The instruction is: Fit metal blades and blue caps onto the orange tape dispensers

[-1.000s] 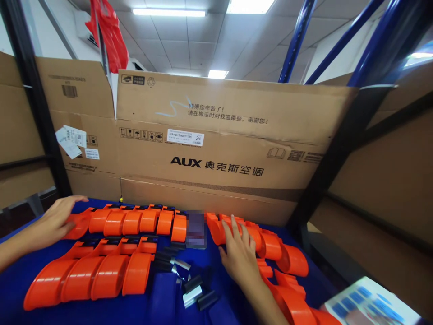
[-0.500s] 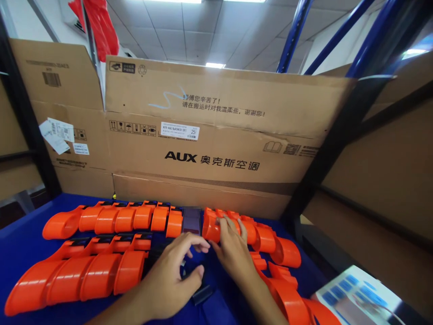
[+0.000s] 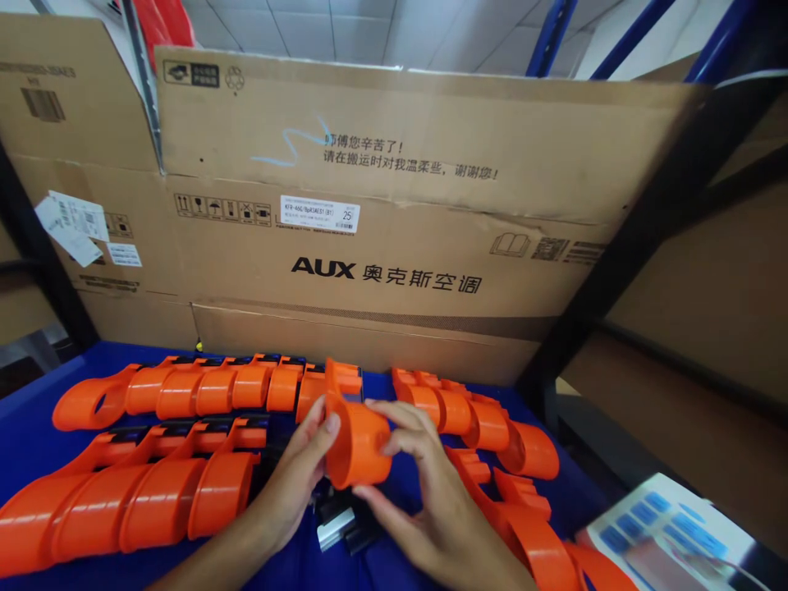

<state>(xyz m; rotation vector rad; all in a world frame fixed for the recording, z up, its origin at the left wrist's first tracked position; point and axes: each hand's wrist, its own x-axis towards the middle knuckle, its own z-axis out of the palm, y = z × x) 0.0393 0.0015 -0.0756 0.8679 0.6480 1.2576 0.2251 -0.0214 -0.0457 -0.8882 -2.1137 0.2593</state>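
Note:
An orange plastic ring holder [image 3: 363, 451], with a ring-shaped body and a tab standing up at its back, is held in front of me above the blue surface. My left hand [image 3: 295, 480] grips its left edge, the thumb against the rim. From the other side, my right hand [image 3: 424, 484] curls its fingers onto the ring, with the thumb below. Beneath the holder, small black parts and a silver metal piece [image 3: 336, 528] lie partly hidden. Rows of similar orange holders [image 3: 163, 492] flank my hands, and those on the left have black pieces at their tabs.
A big cardboard box [image 3: 394, 197] forms a wall behind the blue surface [image 3: 43, 382]. Black rack posts [image 3: 616, 246] slant at the right. In the lower right corner sits a white device with blue keys [image 3: 658, 525].
My right hand has lifted one orange ring holder from the near end of the right back row and brought it left and nearer. My left hand has closed on it too. The view has tilted down.

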